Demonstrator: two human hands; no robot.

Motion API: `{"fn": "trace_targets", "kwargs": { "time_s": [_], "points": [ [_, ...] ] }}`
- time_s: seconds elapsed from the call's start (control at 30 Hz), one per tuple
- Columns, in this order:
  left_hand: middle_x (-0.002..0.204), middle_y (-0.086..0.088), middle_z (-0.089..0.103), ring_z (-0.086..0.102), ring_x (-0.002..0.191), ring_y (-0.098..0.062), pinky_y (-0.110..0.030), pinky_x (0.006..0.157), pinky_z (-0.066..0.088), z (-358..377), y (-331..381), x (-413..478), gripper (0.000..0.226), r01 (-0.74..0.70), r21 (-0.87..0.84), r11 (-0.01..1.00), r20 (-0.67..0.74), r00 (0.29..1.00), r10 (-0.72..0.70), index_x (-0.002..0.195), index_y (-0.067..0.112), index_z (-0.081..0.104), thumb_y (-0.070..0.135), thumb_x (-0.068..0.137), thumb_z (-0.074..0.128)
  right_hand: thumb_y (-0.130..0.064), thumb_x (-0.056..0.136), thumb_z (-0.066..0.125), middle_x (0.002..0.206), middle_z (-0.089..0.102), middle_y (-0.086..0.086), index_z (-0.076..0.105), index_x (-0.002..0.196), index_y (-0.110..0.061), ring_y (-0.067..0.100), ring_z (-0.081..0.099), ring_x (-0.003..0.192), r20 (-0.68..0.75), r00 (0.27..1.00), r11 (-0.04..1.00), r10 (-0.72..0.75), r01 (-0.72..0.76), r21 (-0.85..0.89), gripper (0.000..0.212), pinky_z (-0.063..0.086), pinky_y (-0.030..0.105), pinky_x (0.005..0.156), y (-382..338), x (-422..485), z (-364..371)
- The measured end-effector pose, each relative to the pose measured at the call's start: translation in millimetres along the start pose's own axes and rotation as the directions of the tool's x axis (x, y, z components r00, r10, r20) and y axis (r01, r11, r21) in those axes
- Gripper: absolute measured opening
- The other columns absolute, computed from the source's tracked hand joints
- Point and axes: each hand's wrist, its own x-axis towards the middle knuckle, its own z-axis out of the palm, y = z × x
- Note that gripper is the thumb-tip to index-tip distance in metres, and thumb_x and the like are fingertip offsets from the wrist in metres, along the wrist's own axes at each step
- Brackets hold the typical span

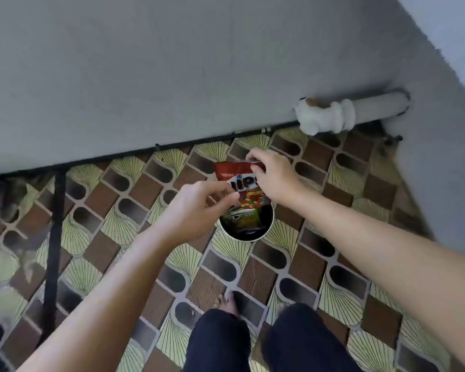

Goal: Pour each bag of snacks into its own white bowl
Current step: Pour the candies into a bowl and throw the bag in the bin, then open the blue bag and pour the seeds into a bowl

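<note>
A red snack bag with coloured candies printed on it hangs above a round bowl standing on the patterned floor. The bowl has a light rim and a dark inside, and another dark packet lies in it. My left hand pinches the bag's lower left edge with thumb and fingers. My right hand grips the bag's top right corner. The bag's right side is hidden behind my right hand.
A grey wall runs across the back, with a white pipe fitting low at the right corner. A black cable runs down the floor at left. My knees and a bare foot are below the bowl.
</note>
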Motion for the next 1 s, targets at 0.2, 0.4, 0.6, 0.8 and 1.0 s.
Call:
{"fn": "trace_targets", "kwargs": {
  "time_s": [0.2,0.4,0.6,0.8,1.0],
  "points": [
    [0.071,0.012,0.065,0.058,0.059,-0.003,-0.026,0.056,0.044,114.6,-118.7,44.0,0.023,0.051,-0.016,0.999,0.122,0.991,-0.049,0.088,0.037,0.068,0.047,0.101,0.053,-0.02,0.099,0.052,0.112,0.062,0.001,0.058,0.107,-0.032,0.027,0.058,0.106,0.084,0.994,0.995,0.073,-0.067,-0.077,0.016,0.047,0.053,0.095,104.5,20.1,128.0],
    [0.073,0.009,0.065,0.054,0.054,-0.003,-0.029,0.055,0.044,149.8,-155.1,66.2,0.023,0.105,-0.044,0.993,0.167,0.981,-0.097,0.091,0.036,0.069,0.048,0.101,0.052,-0.035,0.097,0.057,0.13,0.059,0.003,0.053,0.134,-0.03,0.029,0.052,0.123,0.174,0.965,0.969,0.194,-0.161,-0.187,0.037,0.041,0.053,0.102,142.8,27.8,161.0],
    [0.076,0.005,0.069,0.066,0.072,-0.007,-0.028,0.063,0.052,85.9,-86.6,68.6,0.026,0.089,-0.03,0.996,0.131,0.988,-0.085,0.097,0.03,0.07,0.046,0.102,0.051,-0.027,0.097,0.058,0.103,0.065,0.001,0.063,0.109,-0.021,0.022,0.063,0.093,0.123,0.978,0.985,0.169,-0.165,-0.041,0.014,0.056,0.044,0.081,91.8,32.5,80.3],
    [0.074,0.002,0.07,0.062,0.063,-0.007,-0.023,0.059,0.047,-28.1,66.4,59.8,0.031,-0.122,-0.014,0.992,0.136,0.983,0.123,0.089,0.028,0.068,0.054,0.098,0.053,-0.021,0.095,0.058,0.087,0.069,0.0,0.066,0.095,-0.017,0.02,0.064,0.08,-0.067,0.99,0.992,0.121,-0.12,0.029,0.009,0.054,0.034,0.069,-5.3,14.7,-98.8],
    [0.075,0.002,0.068,0.064,0.068,-0.015,-0.03,0.068,0.051,-126.3,251.5,57.2,0.027,-0.388,-0.002,0.922,0.091,0.918,0.386,0.084,0.031,0.066,0.053,0.097,0.055,-0.02,0.094,0.057,0.083,0.067,-0.005,0.068,0.089,-0.017,0.012,0.06,0.073,-0.316,0.938,0.989,0.142,-0.12,0.089,0.012,0.048,0.03,0.067,-80.2,-44.3,-304.3]
  ]
}}
